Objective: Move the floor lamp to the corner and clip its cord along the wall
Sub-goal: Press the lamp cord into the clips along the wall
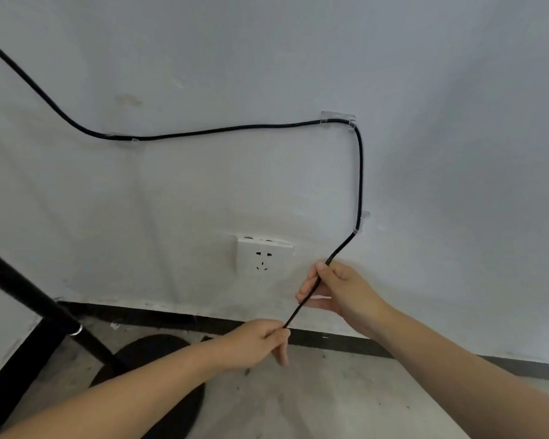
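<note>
A black lamp cord (pixel 222 130) runs from the upper left across the white wall. It passes through a clear clip (pixel 133 141), then a second clear clip (pixel 338 118) where it bends downward. Lower, a third clear clip (pixel 360 222) holds it. Below that clip the cord slants down-left through my right hand (pixel 328 288), which pinches it, and ends in my left hand (pixel 260 342), closed around its lower part. The plug is hidden. The floor lamp's black pole (pixel 29 299) and round black base (pixel 152 353) stand at the lower left.
A white wall socket (pixel 263 256) sits just left of my right hand. A black skirting strip (pixel 346 339) runs along the foot of the wall above the grey concrete floor (pixel 330 400). A second black bar (pixel 16 365) angles beside the lamp pole.
</note>
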The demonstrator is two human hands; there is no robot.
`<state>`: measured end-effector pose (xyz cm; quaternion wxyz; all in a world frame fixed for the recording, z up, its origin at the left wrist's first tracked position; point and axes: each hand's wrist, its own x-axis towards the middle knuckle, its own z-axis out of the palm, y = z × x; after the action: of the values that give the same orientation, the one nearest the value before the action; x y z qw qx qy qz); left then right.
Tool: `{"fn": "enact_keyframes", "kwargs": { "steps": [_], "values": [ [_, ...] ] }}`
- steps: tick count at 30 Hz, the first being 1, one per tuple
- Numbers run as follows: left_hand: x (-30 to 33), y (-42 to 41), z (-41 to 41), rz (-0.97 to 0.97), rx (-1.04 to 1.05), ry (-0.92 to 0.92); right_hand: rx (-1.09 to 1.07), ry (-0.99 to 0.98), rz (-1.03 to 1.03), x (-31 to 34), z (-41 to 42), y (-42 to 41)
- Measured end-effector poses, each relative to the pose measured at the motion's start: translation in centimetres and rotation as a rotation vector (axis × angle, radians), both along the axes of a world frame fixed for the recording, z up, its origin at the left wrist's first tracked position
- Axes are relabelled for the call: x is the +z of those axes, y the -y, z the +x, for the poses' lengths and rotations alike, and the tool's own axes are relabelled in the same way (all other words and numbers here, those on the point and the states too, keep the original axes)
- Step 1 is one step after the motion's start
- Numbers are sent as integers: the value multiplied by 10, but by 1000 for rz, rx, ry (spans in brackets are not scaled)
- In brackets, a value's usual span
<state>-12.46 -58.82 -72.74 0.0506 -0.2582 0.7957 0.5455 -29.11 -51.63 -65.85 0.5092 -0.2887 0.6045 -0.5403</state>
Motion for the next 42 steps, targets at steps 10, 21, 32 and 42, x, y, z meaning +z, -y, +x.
{"fn": "enact_keyframes", "kwargs": {
  "steps": [10, 21, 32, 42],
  "values": [
    [-80, 62, 60, -121, 155, 207, 108, -193, 411, -51, 0, 10],
    [-91, 54, -7, -18, 317, 191, -162, 10, 330, -90, -1, 22],
    [-90, 71, -13, -54, 361, 157, -225, 154, 360, -93, 7, 23],
    [-91, 66, -15, -131, 515, 145, -437, -16, 458, -119, -6, 16]
  ]
}}
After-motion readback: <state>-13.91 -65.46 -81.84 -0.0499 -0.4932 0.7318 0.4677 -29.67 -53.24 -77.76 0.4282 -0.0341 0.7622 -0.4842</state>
